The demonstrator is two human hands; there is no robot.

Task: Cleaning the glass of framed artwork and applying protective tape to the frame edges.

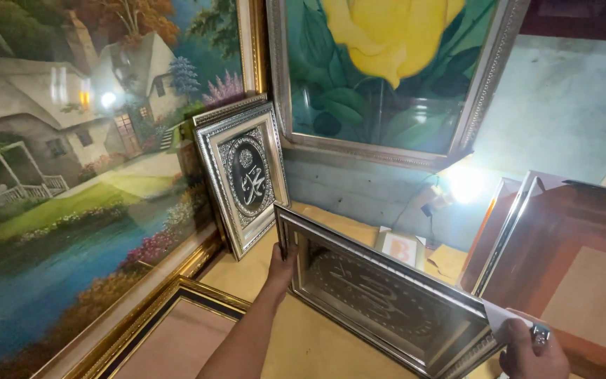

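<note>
Left hand (281,264): you grip the silver-framed calligraphy picture (387,302) at its upper left corner.
Right hand (531,351): clenched on its lower right corner.
Picture: tilted, above the tan floor (303,344).

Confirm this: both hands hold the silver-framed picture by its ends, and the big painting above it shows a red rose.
Not quite. The head view shows the left hand and right hand at the ends of the silver-framed picture, but the big painting above shows a yellow rose, not red.
</note>
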